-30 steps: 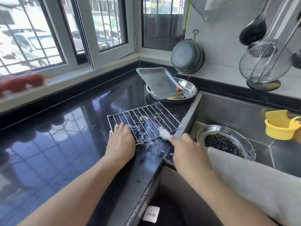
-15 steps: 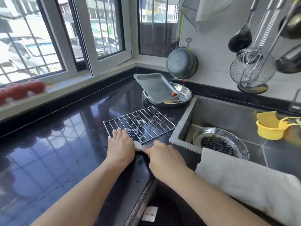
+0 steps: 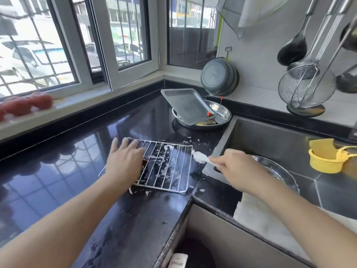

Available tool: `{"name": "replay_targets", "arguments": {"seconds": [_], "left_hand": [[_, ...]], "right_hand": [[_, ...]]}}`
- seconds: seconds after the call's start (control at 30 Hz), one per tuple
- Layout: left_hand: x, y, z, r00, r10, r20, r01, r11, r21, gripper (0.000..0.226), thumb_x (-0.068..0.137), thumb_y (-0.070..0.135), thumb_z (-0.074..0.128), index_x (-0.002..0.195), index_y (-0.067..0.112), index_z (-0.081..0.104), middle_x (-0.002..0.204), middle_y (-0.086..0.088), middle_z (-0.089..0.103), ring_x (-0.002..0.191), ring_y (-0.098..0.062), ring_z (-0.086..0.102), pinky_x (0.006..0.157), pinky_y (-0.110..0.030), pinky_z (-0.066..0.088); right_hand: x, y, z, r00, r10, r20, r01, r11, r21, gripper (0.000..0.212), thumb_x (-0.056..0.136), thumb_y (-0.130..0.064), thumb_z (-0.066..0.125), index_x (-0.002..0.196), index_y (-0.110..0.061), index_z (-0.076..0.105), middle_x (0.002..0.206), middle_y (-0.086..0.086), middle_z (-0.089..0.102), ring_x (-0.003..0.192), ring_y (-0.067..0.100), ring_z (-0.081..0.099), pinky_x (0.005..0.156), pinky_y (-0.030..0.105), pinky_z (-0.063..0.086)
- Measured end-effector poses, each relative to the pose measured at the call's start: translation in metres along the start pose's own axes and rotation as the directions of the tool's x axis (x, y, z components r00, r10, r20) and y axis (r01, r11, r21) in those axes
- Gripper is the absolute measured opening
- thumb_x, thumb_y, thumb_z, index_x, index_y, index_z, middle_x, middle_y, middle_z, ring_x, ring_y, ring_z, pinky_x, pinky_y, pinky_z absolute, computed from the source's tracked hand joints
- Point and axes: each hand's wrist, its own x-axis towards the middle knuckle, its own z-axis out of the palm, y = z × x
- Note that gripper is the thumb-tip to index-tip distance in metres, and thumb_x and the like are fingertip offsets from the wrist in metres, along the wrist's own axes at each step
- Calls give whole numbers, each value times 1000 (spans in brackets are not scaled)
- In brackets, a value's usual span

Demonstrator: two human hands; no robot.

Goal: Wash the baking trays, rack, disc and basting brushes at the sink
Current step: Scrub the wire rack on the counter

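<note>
A soapy wire rack (image 3: pixel 166 165) lies flat on the black counter (image 3: pixel 58 180), just left of the sink (image 3: pixel 270 140). My left hand (image 3: pixel 124 161) presses flat on the rack's left side, fingers straight. My right hand (image 3: pixel 235 167) grips a foamy white brush (image 3: pixel 200 157) whose head sits at the rack's right edge. A grey baking tray (image 3: pixel 188 105) leans in a round steel basin (image 3: pixel 222 120) at the back, with red-tipped basting brushes (image 3: pixel 208 114) beside it.
A steel bowl (image 3: pixel 278 171) sits in the sink, and a yellow cup (image 3: pixel 326 159) hangs at its right. A white cloth (image 3: pixel 260 215) drapes over the sink's front edge. Ladles and a wire skimmer (image 3: pixel 305 88) hang on the wall. A grey pan (image 3: pixel 219 76) hangs in the corner.
The rack has been turned on the counter. My right hand moved with the brush from the rack's near-left corner out to its right edge. My left hand stays pressed on the rack.
</note>
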Motion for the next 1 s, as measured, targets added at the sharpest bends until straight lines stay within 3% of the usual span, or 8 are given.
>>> {"name": "replay_targets", "arguments": {"seconds": [0.07,0.13,0.27,0.33,0.5,0.7,0.87,1.0], "left_hand": [[-1,26,1,998,18,-58,-30,976,-214,49,97,20,46,143,32,56,151,1,54,146,-24,40,123,-58,19],[-4,55,7,997,26,67,1,927,-374,50,108,42,29,157,36,37,166,-2,35,156,-24,23,126,-59,9],[-12,69,25,979,36,203,39,933,-357,57,109,47,11,165,37,6,175,-3,-1,161,-27,-6,128,-56,-1],[-12,67,25,981,36,192,35,935,-353,57,109,45,11,165,35,4,175,-4,-2,161,-27,-6,129,-54,0],[-13,69,20,982,21,186,52,924,-379,62,109,41,12,166,17,5,175,-4,0,161,-26,-5,130,-48,1],[-12,70,22,986,17,167,55,906,-419,60,111,38,15,165,12,11,174,-6,5,161,-27,-1,130,-43,3],[-15,69,19,990,17,138,48,888,-457,57,112,34,20,164,12,19,173,-7,14,160,-28,4,130,-40,5],[-13,70,21,993,12,118,45,883,-468,55,110,32,25,162,11,25,171,-7,21,160,-30,8,130,-43,9]], "right_hand": [[-8,-8,2,994,-70,83,71,997,-16,40,107,-36,40,140,-59,48,87,-12,38,102,27,59,85,40,50],[-16,-12,6,990,-111,89,113,993,-15,40,107,-38,40,140,-60,45,88,-10,40,95,25,59,81,40,49],[-29,-25,17,976,-196,91,191,980,62,38,108,-44,39,141,-64,40,83,-7,39,83,24,57,73,41,48],[-21,-29,23,973,-196,121,193,981,35,38,108,-44,38,141,-63,39,84,-8,39,87,27,59,74,40,48],[37,-9,11,997,48,60,-40,992,-122,41,106,-33,39,141,-52,51,100,-2,49,101,34,60,80,40,49],[23,-16,21,997,16,-81,-20,998,-53,45,104,-27,42,140,-51,51,99,-2,52,99,37,62,81,43,50],[34,-30,20,999,-29,29,31,997,-65,40,107,-32,39,140,-49,52,95,-3,46,91,33,58,73,40,43],[-11,-47,24,978,-181,104,182,983,3,35,106,-41,38,137,-55,47,89,-6,44,89,31,59,74,41,47]]}}
